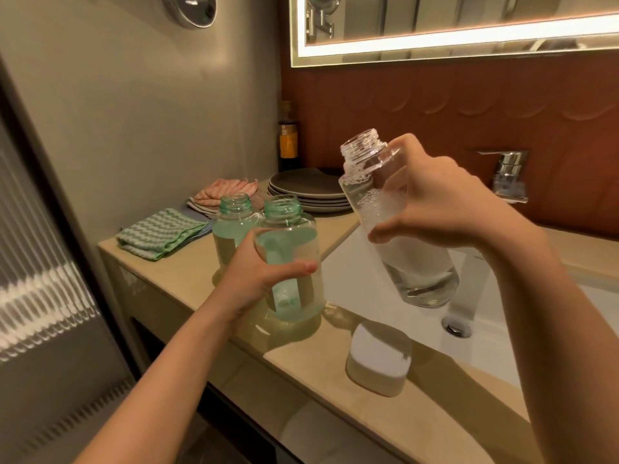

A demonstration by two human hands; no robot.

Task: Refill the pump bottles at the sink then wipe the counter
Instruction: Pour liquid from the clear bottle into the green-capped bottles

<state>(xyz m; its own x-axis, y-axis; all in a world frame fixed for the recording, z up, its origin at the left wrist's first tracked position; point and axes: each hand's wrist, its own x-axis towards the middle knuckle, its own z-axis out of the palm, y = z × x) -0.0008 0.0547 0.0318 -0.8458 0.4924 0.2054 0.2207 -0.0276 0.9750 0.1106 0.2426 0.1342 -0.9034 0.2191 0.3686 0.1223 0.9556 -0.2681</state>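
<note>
White block (378,358) sits on the counter (335,406) front edge, just beside the sink (348,262). Left hand (259,279) grips the nearer green bottle (294,229), fingers curled round its side, thumb across the front; the bottle stands upright on the counter, no cap, at the sink's left rim. Second green bottle (231,229) stands behind, touching or nearly touching, also uncapped. Right hand (445,202) holds a clear bottle (412,262) in the air above the sink, fingers wrapped round its upper body, neck tilted up and left, foam inside, open top. Drain (457,328) lies below it. Further back: green cloth (160,237) folded, pink cloth (224,192), stack of plates (308,192), dark bottle (288,142) in the corner, faucet (509,175) on the right, lit mirror (435,45) above.
</note>
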